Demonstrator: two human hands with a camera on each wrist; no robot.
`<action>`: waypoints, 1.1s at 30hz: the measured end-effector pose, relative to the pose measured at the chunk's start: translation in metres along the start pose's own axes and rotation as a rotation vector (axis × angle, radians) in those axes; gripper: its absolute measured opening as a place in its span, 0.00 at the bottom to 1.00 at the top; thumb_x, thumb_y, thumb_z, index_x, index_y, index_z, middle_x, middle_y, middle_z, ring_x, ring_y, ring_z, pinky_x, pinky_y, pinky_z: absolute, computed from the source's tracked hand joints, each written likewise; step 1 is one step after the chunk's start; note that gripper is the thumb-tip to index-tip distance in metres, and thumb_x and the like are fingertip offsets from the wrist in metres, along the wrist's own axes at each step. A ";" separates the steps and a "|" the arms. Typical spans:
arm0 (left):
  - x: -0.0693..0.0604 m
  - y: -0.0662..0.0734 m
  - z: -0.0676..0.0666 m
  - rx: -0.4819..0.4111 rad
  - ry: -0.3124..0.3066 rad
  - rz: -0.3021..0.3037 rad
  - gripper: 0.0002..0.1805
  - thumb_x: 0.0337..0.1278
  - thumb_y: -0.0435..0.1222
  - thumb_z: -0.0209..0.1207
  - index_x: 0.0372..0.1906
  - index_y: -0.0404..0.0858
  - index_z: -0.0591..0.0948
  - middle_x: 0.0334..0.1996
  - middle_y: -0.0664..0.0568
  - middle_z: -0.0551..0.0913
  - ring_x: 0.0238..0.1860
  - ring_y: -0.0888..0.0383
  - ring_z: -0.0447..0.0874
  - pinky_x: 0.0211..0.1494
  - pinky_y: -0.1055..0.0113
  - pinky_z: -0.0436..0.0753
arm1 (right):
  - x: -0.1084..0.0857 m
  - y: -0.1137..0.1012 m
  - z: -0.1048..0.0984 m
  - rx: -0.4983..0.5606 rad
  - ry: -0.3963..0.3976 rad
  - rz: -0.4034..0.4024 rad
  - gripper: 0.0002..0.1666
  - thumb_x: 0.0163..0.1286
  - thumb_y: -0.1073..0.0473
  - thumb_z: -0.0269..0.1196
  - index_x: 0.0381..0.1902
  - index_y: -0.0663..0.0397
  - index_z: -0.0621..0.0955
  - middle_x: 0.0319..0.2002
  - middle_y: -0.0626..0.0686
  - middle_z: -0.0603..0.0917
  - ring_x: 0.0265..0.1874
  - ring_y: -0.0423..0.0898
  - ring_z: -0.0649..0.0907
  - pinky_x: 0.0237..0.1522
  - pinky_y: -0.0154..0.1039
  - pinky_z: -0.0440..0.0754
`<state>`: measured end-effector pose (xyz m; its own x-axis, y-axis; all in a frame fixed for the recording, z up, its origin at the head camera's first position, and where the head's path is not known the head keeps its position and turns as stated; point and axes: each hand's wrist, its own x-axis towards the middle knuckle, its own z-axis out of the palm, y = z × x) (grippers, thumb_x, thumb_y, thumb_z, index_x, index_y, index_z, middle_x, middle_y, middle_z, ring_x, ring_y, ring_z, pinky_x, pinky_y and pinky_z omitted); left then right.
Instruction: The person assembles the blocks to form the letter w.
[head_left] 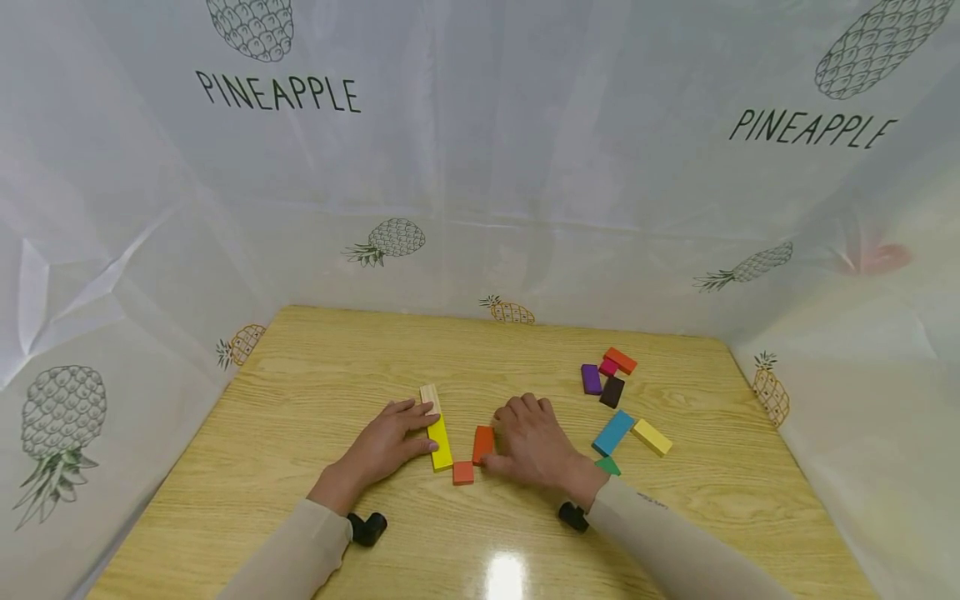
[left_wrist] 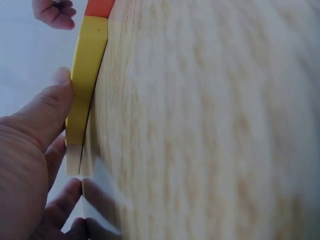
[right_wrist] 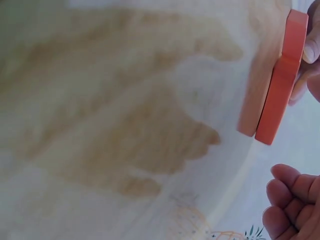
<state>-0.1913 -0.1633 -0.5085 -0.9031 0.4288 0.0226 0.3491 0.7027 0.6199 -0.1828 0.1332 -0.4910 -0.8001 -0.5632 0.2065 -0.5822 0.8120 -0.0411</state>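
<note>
My left hand (head_left: 390, 442) lies with its fingers spread over a long yellow block (head_left: 440, 446) and a plain wooden block (head_left: 430, 396) beyond it, lined up end to end. In the left wrist view the thumb touches the yellow block (left_wrist: 85, 82). A small red block (head_left: 462, 473) sits at the yellow block's near end. An orange-red block (head_left: 483, 446) stretches away from that, on the right. Beside it is my right hand (head_left: 534, 442), thumb by its near end and fingers loosely bent; the right wrist view shows these fingers apart from the orange-red block (right_wrist: 277, 102).
To the right lie a blue block (head_left: 613, 432), a pale yellow block (head_left: 652, 437) and a green block (head_left: 608, 466), partly behind the right wrist. Farther back are purple (head_left: 591, 379), black (head_left: 612, 392), pink (head_left: 608, 367) and orange (head_left: 621, 360) blocks. A pineapple-print sheet (head_left: 480, 167) surrounds the table.
</note>
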 end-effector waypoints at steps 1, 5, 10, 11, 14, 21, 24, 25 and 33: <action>0.000 0.000 0.000 -0.001 0.001 0.002 0.29 0.70 0.50 0.67 0.71 0.46 0.81 0.77 0.53 0.73 0.82 0.42 0.61 0.86 0.39 0.53 | 0.000 0.001 0.000 0.002 0.001 0.004 0.38 0.68 0.28 0.64 0.55 0.55 0.83 0.50 0.54 0.82 0.48 0.53 0.76 0.50 0.50 0.73; 0.000 0.001 0.000 -0.003 -0.004 -0.001 0.29 0.70 0.50 0.67 0.71 0.46 0.81 0.77 0.53 0.72 0.82 0.42 0.61 0.85 0.38 0.53 | 0.000 0.006 -0.004 0.012 0.012 0.021 0.38 0.69 0.30 0.64 0.57 0.57 0.83 0.51 0.55 0.82 0.49 0.55 0.75 0.52 0.52 0.73; -0.001 0.000 0.000 -0.014 -0.001 0.001 0.28 0.71 0.50 0.66 0.71 0.46 0.81 0.77 0.53 0.72 0.82 0.42 0.60 0.85 0.37 0.54 | 0.000 0.018 -0.006 0.014 0.044 0.040 0.37 0.69 0.33 0.66 0.59 0.59 0.81 0.52 0.57 0.81 0.51 0.56 0.75 0.56 0.56 0.73; -0.001 0.000 0.000 -0.016 -0.001 0.004 0.28 0.71 0.50 0.66 0.71 0.46 0.81 0.77 0.53 0.72 0.82 0.42 0.60 0.85 0.37 0.55 | 0.000 0.021 -0.007 0.010 0.057 0.044 0.36 0.69 0.34 0.66 0.58 0.59 0.81 0.52 0.57 0.81 0.52 0.57 0.76 0.56 0.56 0.73; -0.001 -0.001 0.000 -0.017 -0.002 0.005 0.28 0.71 0.50 0.66 0.71 0.46 0.81 0.78 0.53 0.72 0.82 0.42 0.59 0.84 0.36 0.56 | -0.002 0.033 -0.005 -0.023 0.108 0.044 0.36 0.68 0.36 0.68 0.58 0.60 0.81 0.51 0.58 0.81 0.51 0.58 0.76 0.55 0.58 0.74; -0.001 0.000 -0.001 -0.007 -0.004 0.001 0.28 0.71 0.50 0.66 0.71 0.46 0.81 0.77 0.53 0.72 0.82 0.41 0.60 0.84 0.37 0.55 | -0.009 0.062 -0.005 -0.084 0.209 0.044 0.36 0.64 0.39 0.73 0.56 0.61 0.81 0.49 0.59 0.81 0.48 0.59 0.76 0.50 0.57 0.74; -0.001 0.001 -0.001 -0.007 -0.003 -0.005 0.28 0.71 0.50 0.66 0.71 0.46 0.81 0.77 0.53 0.72 0.82 0.42 0.60 0.84 0.36 0.56 | -0.012 0.077 -0.006 -0.112 0.209 0.050 0.37 0.64 0.39 0.74 0.58 0.62 0.79 0.50 0.60 0.81 0.49 0.60 0.75 0.51 0.59 0.74; -0.001 0.001 -0.001 -0.006 -0.001 -0.005 0.28 0.71 0.50 0.66 0.71 0.46 0.81 0.77 0.53 0.72 0.82 0.42 0.60 0.84 0.36 0.57 | -0.013 0.082 -0.007 -0.122 0.206 0.051 0.38 0.64 0.40 0.74 0.58 0.62 0.79 0.51 0.60 0.81 0.49 0.61 0.75 0.52 0.60 0.74; -0.001 0.001 0.000 -0.014 0.007 -0.009 0.28 0.70 0.50 0.66 0.71 0.47 0.81 0.77 0.54 0.72 0.82 0.42 0.60 0.82 0.35 0.61 | -0.021 0.123 -0.020 -0.184 0.127 0.043 0.37 0.66 0.43 0.74 0.60 0.65 0.78 0.55 0.63 0.80 0.53 0.63 0.77 0.55 0.61 0.75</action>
<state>-0.1901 -0.1626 -0.5080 -0.9080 0.4183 0.0224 0.3373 0.6984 0.6313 -0.2344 0.2480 -0.4811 -0.7923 -0.5129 0.3306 -0.5023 0.8558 0.1238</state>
